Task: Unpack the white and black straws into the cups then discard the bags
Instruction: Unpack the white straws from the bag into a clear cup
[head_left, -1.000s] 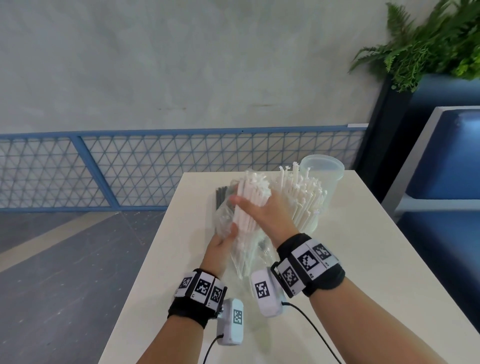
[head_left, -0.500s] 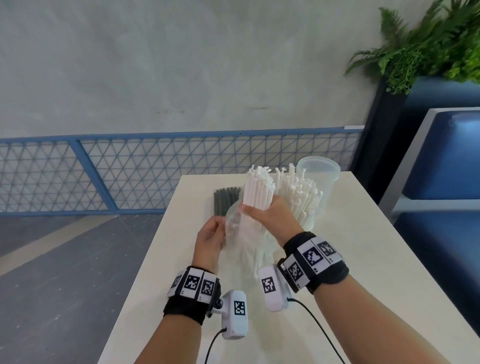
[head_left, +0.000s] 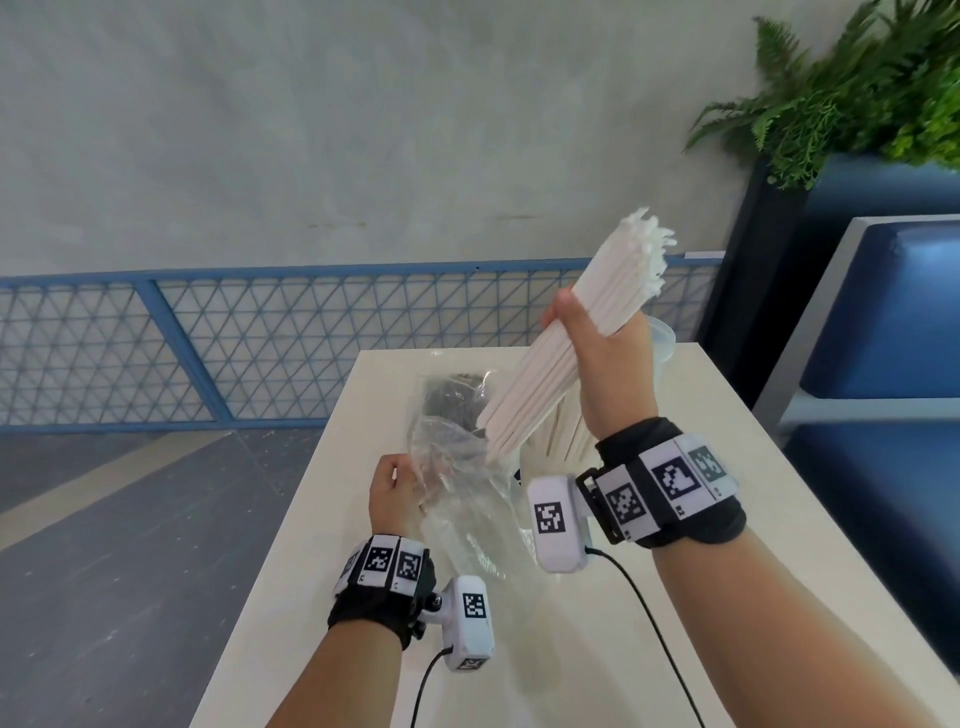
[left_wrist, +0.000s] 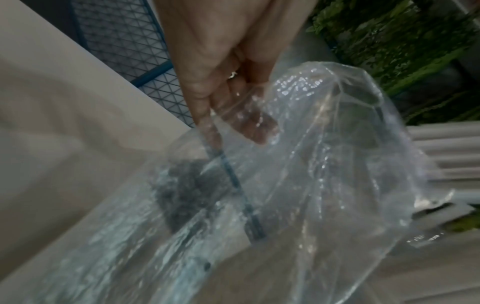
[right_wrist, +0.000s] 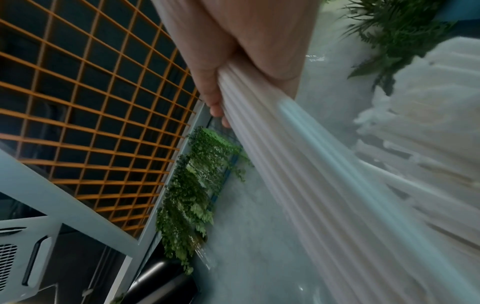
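Note:
My right hand (head_left: 592, 343) grips a thick bundle of white straws (head_left: 582, 332) and holds it up, tilted, above the table; the same bundle of white straws (right_wrist: 298, 148) runs through the fist in the right wrist view. My left hand (head_left: 395, 488) pinches the mouth of a clear plastic bag (head_left: 462, 483), which sags on the table. The clear plastic bag (left_wrist: 298, 174) looks hollow from the left wrist, my fingers (left_wrist: 233, 111) behind the film. Black straws (head_left: 452, 402) lie behind it, seen through plastic. More white straws (head_left: 563, 436) stand under my right wrist, their cup hidden. A clear cup (head_left: 662, 343) peeks out behind my right hand.
The white table (head_left: 727, 545) is narrow, with floor dropping off on its left edge. A blue mesh railing (head_left: 260, 343) runs behind it. A blue bench (head_left: 883, 338) and a planter with ferns (head_left: 857, 88) stand to the right.
My right hand has pulled the white straw bundle up and out of the bag and swung it to the right. The left hand kept hold of the bag, which has gone slack.

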